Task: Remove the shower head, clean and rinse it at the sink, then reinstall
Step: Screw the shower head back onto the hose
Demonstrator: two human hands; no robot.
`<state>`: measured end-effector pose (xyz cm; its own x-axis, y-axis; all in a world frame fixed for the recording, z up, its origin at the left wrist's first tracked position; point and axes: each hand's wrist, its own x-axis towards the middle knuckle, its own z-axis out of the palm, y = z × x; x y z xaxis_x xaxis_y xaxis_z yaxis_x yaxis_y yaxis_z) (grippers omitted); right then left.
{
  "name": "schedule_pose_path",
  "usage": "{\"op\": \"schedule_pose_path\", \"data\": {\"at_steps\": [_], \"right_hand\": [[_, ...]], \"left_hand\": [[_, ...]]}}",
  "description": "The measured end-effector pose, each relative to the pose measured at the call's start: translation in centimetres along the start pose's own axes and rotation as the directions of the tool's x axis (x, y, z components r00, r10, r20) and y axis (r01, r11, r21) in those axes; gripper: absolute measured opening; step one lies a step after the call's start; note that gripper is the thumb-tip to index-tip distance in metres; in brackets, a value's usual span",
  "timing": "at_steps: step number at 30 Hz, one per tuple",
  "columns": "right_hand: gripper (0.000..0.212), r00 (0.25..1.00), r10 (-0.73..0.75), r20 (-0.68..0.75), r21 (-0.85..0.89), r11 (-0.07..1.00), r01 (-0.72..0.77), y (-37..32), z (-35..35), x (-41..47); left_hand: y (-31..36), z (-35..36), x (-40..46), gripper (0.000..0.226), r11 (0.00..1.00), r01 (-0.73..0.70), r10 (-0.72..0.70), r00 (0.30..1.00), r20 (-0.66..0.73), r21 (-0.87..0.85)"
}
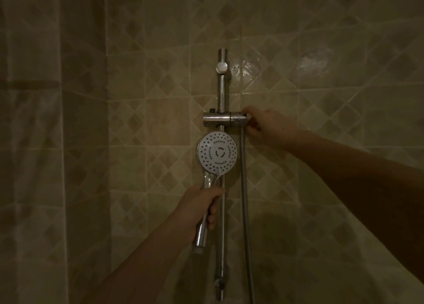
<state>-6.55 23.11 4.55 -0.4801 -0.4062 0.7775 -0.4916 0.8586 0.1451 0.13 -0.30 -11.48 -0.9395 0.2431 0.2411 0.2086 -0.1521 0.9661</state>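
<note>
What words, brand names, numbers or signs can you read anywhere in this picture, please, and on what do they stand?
None can be read.
Shower head: nozzle holes and a centre ring only, no lettering.
Slider bracket and rail: bare chrome; any marking is too dim to see.

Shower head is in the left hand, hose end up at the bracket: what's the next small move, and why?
Probably lower the hose end to the handle's open bottom. The left hand grips the shower head with nothing attached, while the right hand holds the hose at the bracket.
</note>
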Motion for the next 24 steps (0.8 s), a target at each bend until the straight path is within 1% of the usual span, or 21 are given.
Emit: {"op": "schedule_pose_path", "data": {"at_steps": [3,7,11,15,16,17,18,19,20,23,24], "right_hand": [[0.031,0.998,-0.048,0.051,-0.047,0.998,0.051,0.2,-0.8,0.3],[0.026,0.990,-0.062,0.125,-0.142,0.987,0.079,-0.3,-1.9,1.6],[0.023,0.981,-0.124,0.152,-0.153,0.977,0.147,-0.4,-2.6,1.6],[0.012,0.987,-0.111,0.117,-0.129,0.984,0.126,-0.8,-2.2,0.9],[0.006,0.993,-0.089,0.078,-0.122,0.988,0.098,-0.8,-2.5,1.2],[0.006,0.998,-0.064,0.014,-0.100,0.993,0.065,-0.8,-2.8,1.8],[0.011,0.997,-0.049,-0.054,-0.077,0.996,0.045,-0.8,-3.3,2.6],[0.013,0.995,-0.044,-0.090,-0.067,0.997,0.038,-0.9,-3.9,3.5],[0.013,0.996,-0.044,-0.075,-0.071,0.997,0.039,-1.1,-4.4,4.2],[0.009,0.982,-0.100,0.158,-0.162,0.979,0.126,-2.4,-4.8,5.4],[0.010,0.976,-0.093,0.199,-0.156,0.980,0.126,-2.6,-4.6,5.4]], "left_hand": [[-0.1,-0.2,-0.1,0.024,0.999,0.010,-0.010,1.000,0.006,0.031],[-0.1,-0.2,0.1,0.023,0.997,0.022,-0.021,1.000,-0.015,0.072],[0.3,0.2,0.7,0.022,0.998,0.034,-0.032,0.999,-0.027,0.051],[0.7,0.9,1.3,0.023,0.998,0.021,-0.020,1.000,-0.023,0.055],[0.8,1.0,1.4,0.022,0.998,0.019,-0.018,1.000,-0.020,0.056],[0.9,1.2,1.5,0.022,0.998,0.020,-0.019,1.000,-0.019,0.055],[0.9,1.3,1.6,0.022,0.998,0.023,-0.022,1.000,-0.016,0.054],[0.9,1.4,1.6,0.022,0.998,0.024,-0.023,1.000,-0.014,0.053],[0.9,1.5,1.8,0.023,0.998,0.025,-0.025,1.000,-0.013,0.055],[0.7,1.9,2.0,0.022,0.997,0.040,-0.038,0.999,-0.034,0.062],[0.6,2.1,2.0,0.022,0.997,0.046,-0.044,0.998,-0.038,0.061]]}}
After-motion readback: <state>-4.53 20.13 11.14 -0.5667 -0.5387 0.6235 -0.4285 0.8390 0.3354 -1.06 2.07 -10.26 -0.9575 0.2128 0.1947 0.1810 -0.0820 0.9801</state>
